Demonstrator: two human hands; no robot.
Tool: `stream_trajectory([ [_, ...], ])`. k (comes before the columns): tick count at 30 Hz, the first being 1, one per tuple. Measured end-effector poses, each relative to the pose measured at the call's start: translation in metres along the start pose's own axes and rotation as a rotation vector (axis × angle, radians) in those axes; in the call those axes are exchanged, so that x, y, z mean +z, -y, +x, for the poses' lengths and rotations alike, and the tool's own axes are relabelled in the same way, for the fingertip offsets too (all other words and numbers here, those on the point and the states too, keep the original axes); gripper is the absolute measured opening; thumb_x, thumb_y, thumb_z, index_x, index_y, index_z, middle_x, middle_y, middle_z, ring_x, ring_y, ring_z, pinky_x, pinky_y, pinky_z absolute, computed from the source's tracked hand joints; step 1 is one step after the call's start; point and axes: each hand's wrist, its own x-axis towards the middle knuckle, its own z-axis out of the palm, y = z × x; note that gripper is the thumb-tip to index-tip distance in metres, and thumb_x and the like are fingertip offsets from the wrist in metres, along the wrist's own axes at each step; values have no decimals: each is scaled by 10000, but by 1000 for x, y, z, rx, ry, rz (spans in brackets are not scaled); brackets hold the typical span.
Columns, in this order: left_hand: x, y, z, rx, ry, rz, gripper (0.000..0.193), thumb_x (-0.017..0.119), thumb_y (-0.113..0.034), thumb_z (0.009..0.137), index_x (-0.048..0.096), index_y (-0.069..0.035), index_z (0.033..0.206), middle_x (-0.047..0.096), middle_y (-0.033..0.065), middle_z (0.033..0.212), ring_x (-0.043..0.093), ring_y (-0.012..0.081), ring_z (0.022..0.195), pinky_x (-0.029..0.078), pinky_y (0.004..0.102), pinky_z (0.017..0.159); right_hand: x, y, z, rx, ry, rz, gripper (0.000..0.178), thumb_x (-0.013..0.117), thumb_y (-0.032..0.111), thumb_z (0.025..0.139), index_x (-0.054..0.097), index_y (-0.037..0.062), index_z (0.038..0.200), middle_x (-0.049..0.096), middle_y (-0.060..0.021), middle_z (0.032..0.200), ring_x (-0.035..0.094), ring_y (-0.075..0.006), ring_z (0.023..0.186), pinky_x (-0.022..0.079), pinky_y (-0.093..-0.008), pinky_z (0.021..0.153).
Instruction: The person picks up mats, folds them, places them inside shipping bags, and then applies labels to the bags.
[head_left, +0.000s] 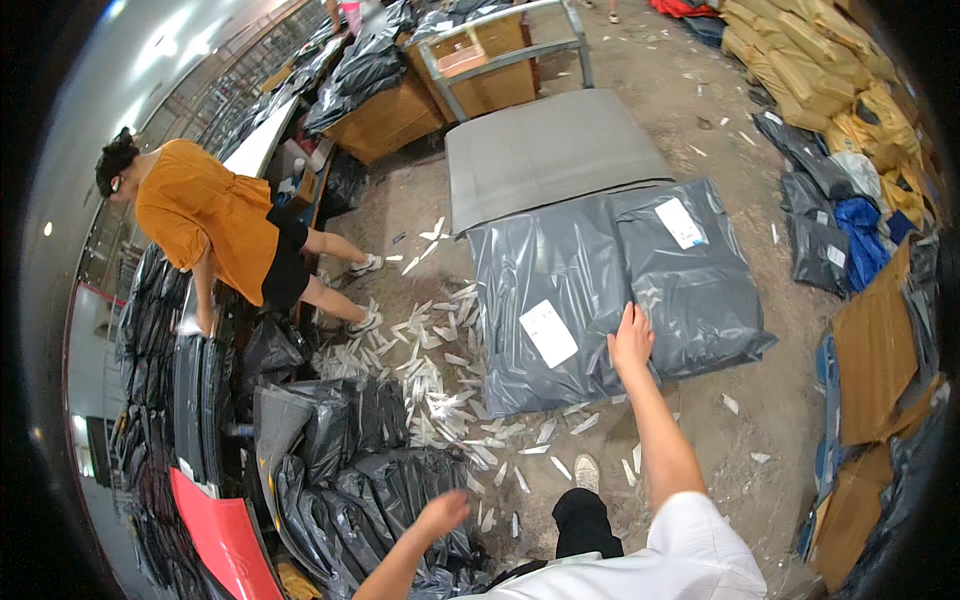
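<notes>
Two flat grey plastic mailing bags lie side by side on a cart: the left bag (540, 270) and the right bag (690, 290), each with a white label. My right hand (630, 342) reaches forward to the seam between them, its fingers closed at the left bag's near right edge. Lower left, my left hand (443, 513) hovers in front of a heap of dark plastic-wrapped packages (400, 500). Its fingers are loosely bent and apart, with nothing visible in them.
A grey board (550, 150) covers the cart's far part, below its metal handle (510, 50). White paper strips (430, 370) litter the floor. A person in an orange top (205, 215) stands left at a bench. Packages and yellow sacks (800, 60) line the right side.
</notes>
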Motion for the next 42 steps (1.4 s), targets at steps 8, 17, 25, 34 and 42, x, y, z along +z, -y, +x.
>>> stream_trajectory([
  [8, 128, 119, -205, -570, 383, 166, 362, 568, -388, 765, 605, -84, 958, 636, 166, 867, 601, 351, 833, 474, 419, 709, -223, 163, -96, -647, 663, 1855, 147, 522, 69, 848, 539, 1, 977, 542, -43, 651, 518, -148, 559, 424, -305, 557],
  [17, 107, 70, -213, -654, 27, -276, 348, 582, -322, 802, 607, -68, 1039, 654, 105, 932, 626, 248, 859, 483, 341, 747, -357, 224, -225, -1634, 1518, 2243, 90, 565, 116, 810, 631, 57, 794, 356, 13, 509, 333, -93, 376, 184, -258, 386],
  [25, 173, 131, -261, -471, -66, -255, 352, 576, -309, 793, 609, -44, 1022, 638, 134, 974, 612, 272, 893, 474, 350, 777, -364, 233, -345, -2183, 1790, 1602, 158, 508, 127, 847, 627, 23, 840, 332, 42, 539, 388, -85, 453, 239, -235, 425],
  [34, 201, 194, -328, -601, 76, -82, 298, 561, -358, 761, 638, -128, 934, 646, 112, 899, 609, 297, 845, 479, 397, 713, -341, 254, -450, -1943, 1733, 1725, 187, 613, 188, 819, 631, 14, 886, 369, 46, 470, 329, -84, 358, 231, -247, 389],
  [42, 222, 201, -381, -612, -370, -215, 302, 579, -345, 734, 637, -80, 866, 644, 134, 872, 606, 313, 838, 478, 388, 728, -361, 289, -514, -1791, 2135, 1550, 151, 605, 177, 818, 599, 27, 804, 398, 8, 522, 390, -127, 417, 243, -277, 420],
])
